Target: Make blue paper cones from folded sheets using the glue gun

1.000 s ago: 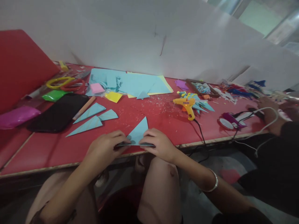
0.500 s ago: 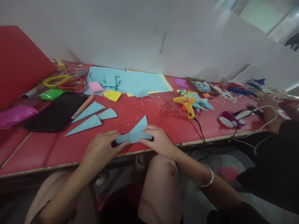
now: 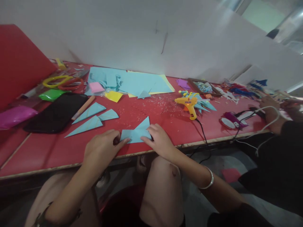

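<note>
A light blue paper (image 3: pixel 136 135) lies at the front edge of the red table, with a pointed blue piece (image 3: pixel 144 123) rising behind it. My left hand (image 3: pixel 103 143) pinches the paper's left end between thumb and fingers. At the right end, my right hand (image 3: pixel 161 140), palm side down, has its thumb and fingertips closed on the same paper. Left of the hands lie folded blue paper triangles (image 3: pixel 86 125) with faint lines on them. A yellow glue gun (image 3: pixel 190 105) rests to the right, its cable hanging over the edge.
Blue sheets (image 3: pixel 139 82) lie along the wall. A black pouch (image 3: pixel 58 113), scissors (image 3: pixel 56 82) and a marker-like stick (image 3: pixel 83 107) are at left. A wooden tray (image 3: pixel 213 90) and a purple device (image 3: pixel 234 119) are at right, near another person's hand (image 3: pixel 270 105).
The paper between my hands was bowed up toward me; now it lies flatter on the table. My hands have shifted only slightly.
</note>
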Action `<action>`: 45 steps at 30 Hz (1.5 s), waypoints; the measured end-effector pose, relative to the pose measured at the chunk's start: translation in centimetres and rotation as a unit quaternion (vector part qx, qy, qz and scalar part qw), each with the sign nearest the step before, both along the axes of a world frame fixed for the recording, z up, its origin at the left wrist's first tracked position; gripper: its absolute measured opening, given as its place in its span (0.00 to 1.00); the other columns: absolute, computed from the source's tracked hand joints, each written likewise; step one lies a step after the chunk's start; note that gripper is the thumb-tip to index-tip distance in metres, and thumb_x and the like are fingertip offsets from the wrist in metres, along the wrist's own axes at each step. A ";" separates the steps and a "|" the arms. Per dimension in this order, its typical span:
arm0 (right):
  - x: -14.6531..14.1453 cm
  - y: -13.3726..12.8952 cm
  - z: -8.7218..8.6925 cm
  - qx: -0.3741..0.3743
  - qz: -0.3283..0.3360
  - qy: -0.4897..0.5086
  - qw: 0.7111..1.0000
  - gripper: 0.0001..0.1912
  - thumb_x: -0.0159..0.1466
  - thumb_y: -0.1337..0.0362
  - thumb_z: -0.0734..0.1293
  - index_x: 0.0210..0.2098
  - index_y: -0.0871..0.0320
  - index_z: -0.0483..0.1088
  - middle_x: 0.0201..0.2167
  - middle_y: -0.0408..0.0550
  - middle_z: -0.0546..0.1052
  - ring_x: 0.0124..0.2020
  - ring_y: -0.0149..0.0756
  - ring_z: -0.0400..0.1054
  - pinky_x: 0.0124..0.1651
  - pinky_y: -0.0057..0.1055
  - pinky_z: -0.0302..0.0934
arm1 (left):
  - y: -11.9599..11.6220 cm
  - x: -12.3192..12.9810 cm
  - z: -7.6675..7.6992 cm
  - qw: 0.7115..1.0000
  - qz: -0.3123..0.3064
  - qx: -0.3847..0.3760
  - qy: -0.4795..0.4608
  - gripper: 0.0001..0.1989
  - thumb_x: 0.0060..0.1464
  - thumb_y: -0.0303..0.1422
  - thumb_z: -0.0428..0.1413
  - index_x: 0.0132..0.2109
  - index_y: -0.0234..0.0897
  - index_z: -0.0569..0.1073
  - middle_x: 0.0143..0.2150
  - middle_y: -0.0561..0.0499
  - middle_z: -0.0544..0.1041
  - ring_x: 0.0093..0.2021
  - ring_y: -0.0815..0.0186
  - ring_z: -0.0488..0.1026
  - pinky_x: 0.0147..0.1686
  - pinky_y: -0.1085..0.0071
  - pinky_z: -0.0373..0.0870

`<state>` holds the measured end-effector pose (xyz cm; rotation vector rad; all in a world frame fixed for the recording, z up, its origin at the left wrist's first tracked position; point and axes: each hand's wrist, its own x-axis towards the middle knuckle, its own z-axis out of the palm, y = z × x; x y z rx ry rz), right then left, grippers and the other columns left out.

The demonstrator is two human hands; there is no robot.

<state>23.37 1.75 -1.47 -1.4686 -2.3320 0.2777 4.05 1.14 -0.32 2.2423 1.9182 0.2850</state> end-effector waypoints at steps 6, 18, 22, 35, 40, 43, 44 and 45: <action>-0.1 0.1 0.3 -0.010 0.005 -0.031 0.999 0.15 0.63 0.57 0.58 0.30 0.61 0.67 0.31 0.50 0.70 0.35 0.36 0.60 0.38 0.31 0.53 | 0.2 0.5 1.5 0.995 0.050 -0.086 0.023 0.19 0.50 0.49 0.45 0.22 0.40 0.62 0.20 0.51 0.67 0.23 0.64 0.64 0.21 0.71 0.48; -0.2 0.1 0.3 -0.020 0.001 -0.035 0.999 0.15 0.63 0.57 0.58 0.31 0.62 0.68 0.33 0.51 0.70 0.35 0.36 0.60 0.38 0.32 0.53 | 0.9 -1.0 0.5 0.998 -0.049 -0.039 -0.013 0.17 0.50 0.46 0.46 0.23 0.38 0.61 0.23 0.54 0.65 0.23 0.68 0.62 0.22 0.72 0.51; 0.3 0.1 0.4 -0.029 0.031 0.028 0.999 0.12 0.60 0.59 0.61 0.34 0.62 0.69 0.33 0.50 0.70 0.36 0.35 0.60 0.39 0.32 0.54 | 1.0 -2.3 -0.5 0.992 -0.101 0.006 -0.069 0.15 0.50 0.45 0.48 0.28 0.38 0.66 0.27 0.53 0.69 0.24 0.70 0.63 0.23 0.74 0.56; 1.8 0.0 0.5 -0.034 0.182 0.058 0.981 0.12 0.56 0.68 0.66 0.40 0.53 0.73 0.42 0.47 0.71 0.41 0.33 0.63 0.45 0.31 0.55 | -0.2 -2.9 -1.0 0.972 -0.202 0.059 -0.099 0.11 0.50 0.37 0.50 0.38 0.47 0.75 0.39 0.53 0.77 0.41 0.65 0.73 0.38 0.74 0.66; 1.1 0.4 0.6 -0.027 0.163 0.106 0.981 0.06 0.59 0.63 0.64 0.33 0.58 0.72 0.37 0.47 0.72 0.39 0.31 0.64 0.43 0.28 0.56 | -0.3 -2.7 -1.5 0.979 -0.153 0.097 -0.098 0.15 0.53 0.44 0.46 0.33 0.42 0.74 0.36 0.52 0.77 0.35 0.67 0.73 0.34 0.74 0.65; 0.6 0.6 0.7 -0.018 0.121 0.113 0.986 0.09 0.58 0.59 0.64 0.30 0.60 0.70 0.34 0.47 0.71 0.36 0.32 0.63 0.40 0.27 0.55 | -0.4 -2.5 -1.6 0.984 -0.114 0.115 -0.076 0.18 0.53 0.47 0.46 0.33 0.40 0.73 0.35 0.51 0.76 0.33 0.67 0.72 0.31 0.74 0.63; 0.5 0.6 0.8 -0.021 0.110 0.111 0.987 0.10 0.58 0.59 0.65 0.29 0.61 0.69 0.33 0.47 0.71 0.35 0.32 0.63 0.38 0.27 0.55 | -0.4 -2.4 -1.6 0.985 -0.104 0.117 -0.065 0.18 0.53 0.48 0.46 0.32 0.40 0.72 0.35 0.51 0.75 0.32 0.67 0.71 0.29 0.74 0.62; 0.4 0.6 0.8 -0.027 0.100 0.110 0.989 0.10 0.58 0.59 0.65 0.28 0.61 0.68 0.31 0.47 0.70 0.34 0.31 0.63 0.37 0.27 0.55 | -0.5 -2.3 -1.6 0.987 -0.095 0.119 -0.053 0.18 0.52 0.48 0.46 0.29 0.39 0.71 0.33 0.51 0.74 0.31 0.68 0.70 0.28 0.74 0.61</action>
